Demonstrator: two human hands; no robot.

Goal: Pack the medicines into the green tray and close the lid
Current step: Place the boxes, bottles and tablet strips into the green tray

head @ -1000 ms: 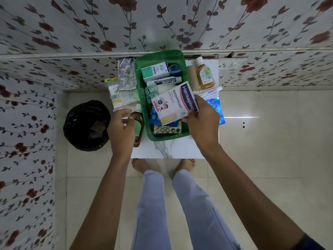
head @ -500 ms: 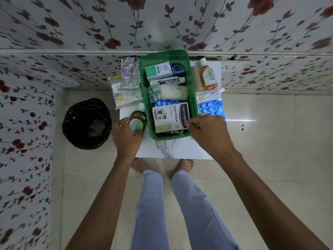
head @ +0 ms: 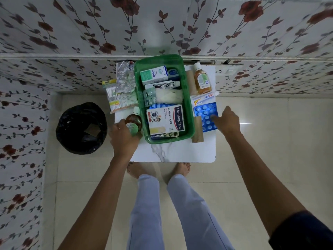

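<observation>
The green tray (head: 189, 109) stands on a small white marble-look table (head: 173, 152). In it lie a Hansaplast box (head: 166, 120), a teal carton (head: 154, 74), a Cipladine tube (head: 162, 84), gauze and pill strips. My left hand (head: 123, 137) grips a brown bottle with a green label (head: 134, 123) just left of the tray. My right hand (head: 228, 120) rests its fingertips on a blue pill strip (head: 204, 114) right of the tray, fingers spread.
An amber bottle (head: 201, 79), a white tube (head: 205, 96) and brown rolls (head: 197, 131) lie right of the tray. Cotton buds (head: 112, 95) and foil strips (head: 125, 78) lie to its left. A black-lined bin (head: 82, 128) stands on the floor at left. Floral walls enclose the corner.
My right hand set the Hansaplast box down in the tray, let go and moved right onto the blue pill strip. My left hand stayed on the brown bottle.
</observation>
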